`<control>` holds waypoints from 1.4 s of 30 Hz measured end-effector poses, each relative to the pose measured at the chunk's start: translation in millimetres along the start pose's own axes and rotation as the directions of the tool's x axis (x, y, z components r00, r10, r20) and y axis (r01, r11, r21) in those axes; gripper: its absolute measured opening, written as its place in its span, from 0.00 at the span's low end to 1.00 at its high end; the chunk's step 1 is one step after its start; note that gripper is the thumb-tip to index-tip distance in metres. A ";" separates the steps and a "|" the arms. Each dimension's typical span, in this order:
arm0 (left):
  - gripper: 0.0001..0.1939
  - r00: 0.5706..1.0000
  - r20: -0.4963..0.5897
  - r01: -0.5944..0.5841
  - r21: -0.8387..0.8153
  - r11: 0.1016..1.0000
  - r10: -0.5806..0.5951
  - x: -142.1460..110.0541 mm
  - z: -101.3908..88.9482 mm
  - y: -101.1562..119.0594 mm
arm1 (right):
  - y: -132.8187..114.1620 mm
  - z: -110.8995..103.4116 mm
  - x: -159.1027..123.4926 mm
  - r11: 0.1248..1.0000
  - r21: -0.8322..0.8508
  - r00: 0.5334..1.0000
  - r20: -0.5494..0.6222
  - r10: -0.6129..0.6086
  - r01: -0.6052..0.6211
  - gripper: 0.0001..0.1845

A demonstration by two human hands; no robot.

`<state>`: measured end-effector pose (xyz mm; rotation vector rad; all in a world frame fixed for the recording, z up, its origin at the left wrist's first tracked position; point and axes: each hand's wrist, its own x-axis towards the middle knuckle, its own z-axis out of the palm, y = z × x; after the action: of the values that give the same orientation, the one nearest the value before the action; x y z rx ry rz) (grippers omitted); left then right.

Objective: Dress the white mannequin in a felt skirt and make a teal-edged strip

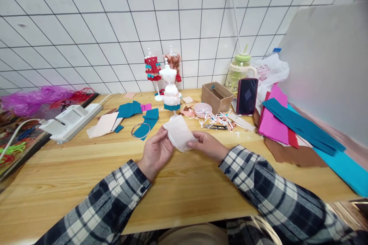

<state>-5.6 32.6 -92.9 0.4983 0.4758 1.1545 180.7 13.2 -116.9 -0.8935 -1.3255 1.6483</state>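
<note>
A small piece of pale, thin paper or cloth (179, 134) is stretched between my two hands over the table. My left hand (156, 149) pinches its left edge, palm turned partly up. On its right edge, the thumb and fingers of my right hand (205, 144) are closed. Just behind the piece stands a small white dress form (168, 80) with pale material round its waist and a teal band (171, 106) below. Teal pieces (148, 124) and a thin ring (140, 131) lie to the left of my left hand.
Behind are two dressed forms, one in red (152, 69). Thread snips (215, 126), white scraps, a pink bowl (202, 110) and a wooden box (217, 97) lie right of centre. A phone (247, 97) stands near coloured sheets (277, 122). A power strip (76, 122) is at left.
</note>
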 end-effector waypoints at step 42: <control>0.16 0.964 0.255 -0.250 0.779 -0.575 -0.074 26.7 -52.5 42.4 | -5.8 -46.4 -4.4 0.253 -0.965 0.993 0.048 -0.108 0.075 0.13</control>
<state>-59.0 77.9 -112.1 2.5306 1.3950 0.2986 225.0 28.2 -120.1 -1.4596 -2.3792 0.4847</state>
